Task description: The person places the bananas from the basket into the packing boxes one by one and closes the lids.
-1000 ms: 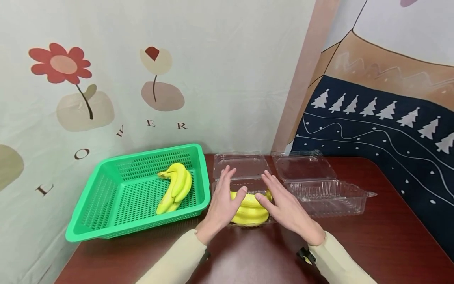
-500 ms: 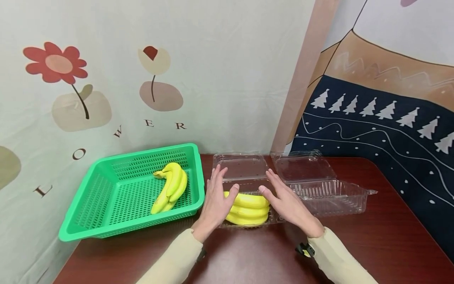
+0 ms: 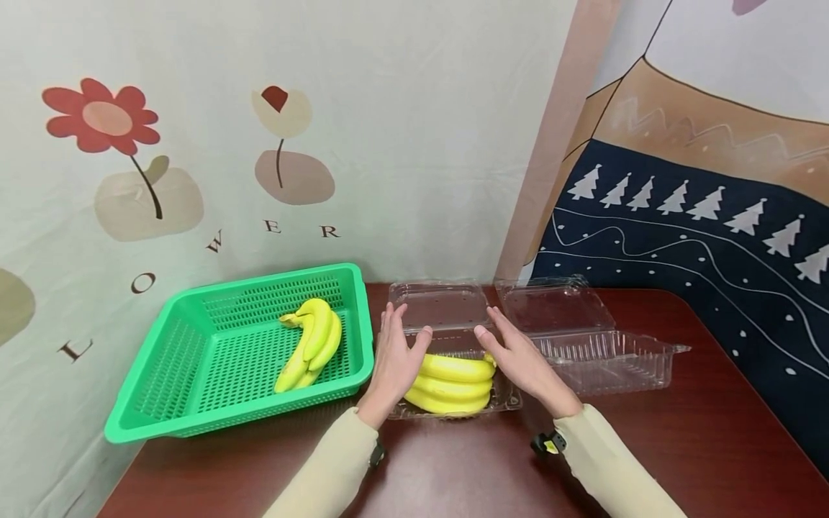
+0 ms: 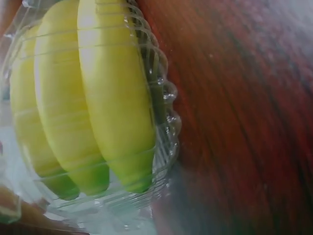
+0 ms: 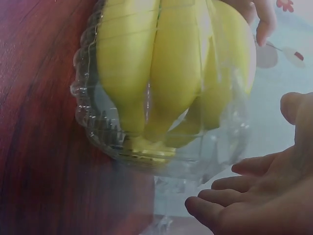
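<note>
We have just drawn our left hand (image 3: 396,362) and right hand (image 3: 527,363) farther apart, each grip wide and holding nothing, so the banana bunch (image 3: 453,385) between them, lying in the uncovered clear container (image 3: 508,401), now seems settled enough to rest without our support.

Only five separate printed capitals can be read, all in dark serif type on the pale wall hanging (image 3: 421,144) behind the table (image 3: 453,475): L (image 3: 75,350), O (image 3: 143,283), W (image 3: 215,241), E (image 3: 273,226) and R (image 3: 330,231). They run left to right along a rising curve, spaced well apart, L lowest and E highest. L, O and W tilt; E and R stand nearly upright. L and O lie below the red flower print (image 3: 106,119), E and R below the tulip print (image 3: 291,115).
</note>
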The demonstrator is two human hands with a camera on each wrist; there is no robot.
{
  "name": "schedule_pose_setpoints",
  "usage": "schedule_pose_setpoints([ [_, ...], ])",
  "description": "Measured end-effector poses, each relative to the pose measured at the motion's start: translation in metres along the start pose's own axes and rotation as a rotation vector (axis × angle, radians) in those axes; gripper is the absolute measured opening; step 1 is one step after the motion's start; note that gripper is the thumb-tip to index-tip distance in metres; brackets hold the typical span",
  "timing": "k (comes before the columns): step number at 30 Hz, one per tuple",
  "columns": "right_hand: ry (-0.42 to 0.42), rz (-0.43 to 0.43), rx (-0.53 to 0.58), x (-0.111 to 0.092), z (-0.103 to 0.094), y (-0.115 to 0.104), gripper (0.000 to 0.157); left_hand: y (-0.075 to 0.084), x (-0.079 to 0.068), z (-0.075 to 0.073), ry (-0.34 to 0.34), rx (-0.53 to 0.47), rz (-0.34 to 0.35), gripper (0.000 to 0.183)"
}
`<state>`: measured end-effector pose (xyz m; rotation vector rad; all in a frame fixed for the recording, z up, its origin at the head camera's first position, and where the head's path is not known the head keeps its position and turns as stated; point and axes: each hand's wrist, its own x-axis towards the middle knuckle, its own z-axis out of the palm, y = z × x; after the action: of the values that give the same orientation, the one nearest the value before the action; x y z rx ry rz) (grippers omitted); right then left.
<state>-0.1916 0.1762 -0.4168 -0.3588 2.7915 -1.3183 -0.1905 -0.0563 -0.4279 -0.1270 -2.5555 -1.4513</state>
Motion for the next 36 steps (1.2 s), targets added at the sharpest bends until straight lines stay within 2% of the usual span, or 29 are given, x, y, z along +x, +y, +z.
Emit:
schedule_pose_setpoints([
  [6, -0.02, 0.069, 0.019, 0.0, 0.0, 0.006, 0.08, -0.004, 0.004, 0.002, -0.017, -0.017, -0.086, 0.074],
  [19, -0.011, 0.11, 0.026, -0.007, -0.013, 0.017, 0.082, 0.0, 0.007, 0.004, -0.037, -0.097, -0.139, 0.073],
  [25, -0.024, 0.14, 0.056, 0.001, -0.011, 0.019, 0.083, -0.005, 0.013, 0.003, -0.042, -0.125, -0.19, 0.073],
  [36, -0.001, 0.169, 0.09, 0.012, -0.007, 0.024, 0.084, -0.009, 0.018, 0.006, -0.019, -0.116, -0.222, 0.071],
])
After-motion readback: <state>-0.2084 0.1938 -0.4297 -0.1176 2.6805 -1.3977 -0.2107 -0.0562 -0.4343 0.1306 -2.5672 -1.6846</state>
